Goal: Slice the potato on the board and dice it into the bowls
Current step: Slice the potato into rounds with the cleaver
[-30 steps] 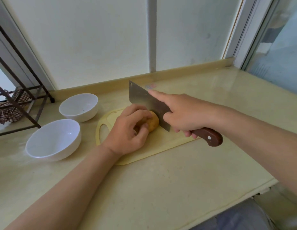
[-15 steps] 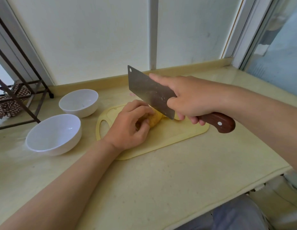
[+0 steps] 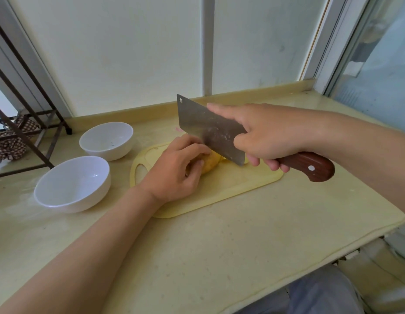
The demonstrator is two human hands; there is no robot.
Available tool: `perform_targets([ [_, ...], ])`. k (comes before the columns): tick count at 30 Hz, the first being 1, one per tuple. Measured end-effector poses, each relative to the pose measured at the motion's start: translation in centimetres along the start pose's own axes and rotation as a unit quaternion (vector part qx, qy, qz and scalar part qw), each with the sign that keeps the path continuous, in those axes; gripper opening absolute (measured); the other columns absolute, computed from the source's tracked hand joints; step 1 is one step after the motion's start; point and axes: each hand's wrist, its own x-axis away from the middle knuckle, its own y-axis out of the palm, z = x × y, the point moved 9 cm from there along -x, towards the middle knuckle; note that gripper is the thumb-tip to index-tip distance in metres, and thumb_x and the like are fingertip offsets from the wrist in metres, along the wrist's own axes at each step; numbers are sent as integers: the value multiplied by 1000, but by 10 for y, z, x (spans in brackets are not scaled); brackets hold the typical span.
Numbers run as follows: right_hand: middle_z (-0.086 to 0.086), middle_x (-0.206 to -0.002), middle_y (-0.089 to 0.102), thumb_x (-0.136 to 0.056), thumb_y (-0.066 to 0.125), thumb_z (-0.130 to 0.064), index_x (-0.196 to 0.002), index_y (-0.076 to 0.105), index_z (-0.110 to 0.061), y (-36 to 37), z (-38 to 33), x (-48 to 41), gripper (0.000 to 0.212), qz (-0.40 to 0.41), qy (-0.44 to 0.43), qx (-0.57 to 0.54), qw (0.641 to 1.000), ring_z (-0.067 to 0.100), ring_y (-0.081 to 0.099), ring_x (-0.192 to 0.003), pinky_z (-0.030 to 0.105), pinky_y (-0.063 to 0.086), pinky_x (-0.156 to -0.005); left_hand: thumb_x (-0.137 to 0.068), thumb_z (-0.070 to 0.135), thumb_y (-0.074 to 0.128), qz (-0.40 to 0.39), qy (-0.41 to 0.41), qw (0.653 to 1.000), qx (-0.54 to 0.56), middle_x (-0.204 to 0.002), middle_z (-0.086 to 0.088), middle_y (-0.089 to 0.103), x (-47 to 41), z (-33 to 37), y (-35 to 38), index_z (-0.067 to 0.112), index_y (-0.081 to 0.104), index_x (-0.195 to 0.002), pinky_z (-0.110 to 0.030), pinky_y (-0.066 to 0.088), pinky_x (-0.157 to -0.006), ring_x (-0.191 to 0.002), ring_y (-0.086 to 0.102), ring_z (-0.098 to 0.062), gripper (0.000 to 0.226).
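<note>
A yellow potato [image 3: 211, 163] lies on the pale yellow cutting board [image 3: 231, 189]. My left hand [image 3: 176, 171] curls its fingers round the potato's left part and holds it down. My right hand [image 3: 265, 137] grips the brown wooden handle of a cleaver [image 3: 210, 130], its index finger stretched along the top of the blade. The blade hangs raised above the potato's right end, its lower corner close to the board. A cut piece seems to lie behind the blade, mostly hidden. Two white bowls [image 3: 106, 140] [image 3: 72, 183] stand left of the board.
A dark metal rack [image 3: 27, 123] with a checked cloth stands at the far left on the beige counter [image 3: 197, 257]. The wall and a window frame close off the back and right. The counter's front edge runs lower right.
The cleaver went from down in the potato to lifted above it. My left hand has kept its hold on the potato.
</note>
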Motion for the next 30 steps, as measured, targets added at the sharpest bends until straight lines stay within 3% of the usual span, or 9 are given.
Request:
perform_targets([
  [18, 20, -82, 72, -100, 35, -11, -155, -1, -65, 8, -8, -8, 85, -48, -12, 64, 997, 23, 62, -45, 35, 58, -47, -86, 10, 60, 20, -24, 999, 10, -109, -1, 59, 4, -9, -5, 7, 69, -108, -36, 51, -78, -92, 60, -20, 24],
  [22, 19, -88, 69, -98, 36, -7, -155, 3, -64, 33, 0, -22, 87, -64, 0, 48, 997, 21, 58, -43, 33, 56, -46, -84, 10, 61, 13, -16, 1000, 16, -110, -2, 60, 5, -6, 0, 7, 69, -107, -35, 52, -74, -92, 60, -18, 24],
  [26, 15, -94, 58, -98, 35, -7, -153, 1, -66, 60, 6, -40, 88, -53, -2, 26, 998, 27, 61, -50, 44, 61, -49, -85, 14, 57, 15, -17, 1000, 12, -113, -6, 62, 4, -6, -2, 7, 70, -108, -36, 53, -80, -100, 62, -20, 28],
  [30, 19, -89, 66, -98, 35, -7, -152, 1, -67, 57, 11, -46, 88, -53, -2, -13, 998, 26, 60, -49, 40, 61, -50, -85, 16, 58, -1, -11, 1000, 12, -111, -4, 60, 5, -1, -2, 9, 70, -107, -32, 52, -78, -95, 60, -17, 26],
])
